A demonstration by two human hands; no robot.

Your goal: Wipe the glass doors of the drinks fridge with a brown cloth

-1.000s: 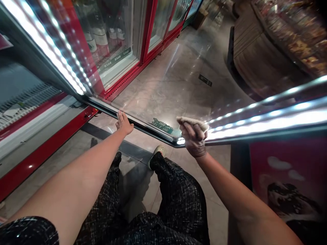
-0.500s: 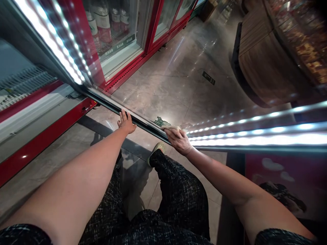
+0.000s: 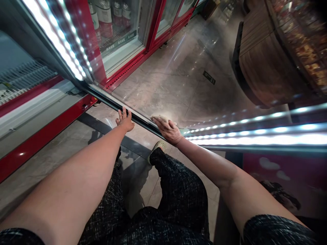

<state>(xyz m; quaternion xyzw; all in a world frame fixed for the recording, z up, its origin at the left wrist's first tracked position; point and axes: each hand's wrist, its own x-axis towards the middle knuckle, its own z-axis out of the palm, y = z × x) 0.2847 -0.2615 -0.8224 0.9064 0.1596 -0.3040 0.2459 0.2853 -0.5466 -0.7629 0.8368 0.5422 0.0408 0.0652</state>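
Note:
A glass fridge door stands swung out before me, its bottom frame (image 3: 108,102) running slantwise across the view. My left hand (image 3: 125,121) lies against that frame with its fingers spread and holds nothing. Further right along the same edge, my right hand (image 3: 170,132) presses a pale cloth (image 3: 165,118) to the low part of the glass. Its fingers cover much of the cloth. Bright LED strips (image 3: 255,139) line the door's sides.
At left is the open fridge with a wire shelf (image 3: 28,80) and red sill. Past the glass, a red fridge (image 3: 125,73) holds bottles. A wooden display stand (image 3: 270,64) is at upper right. My shoe (image 3: 159,145) is below the door.
My right hand has slid the cloth left and slightly up along the foot of the glass. My left hand stays spread on the frame, nearly unmoved.

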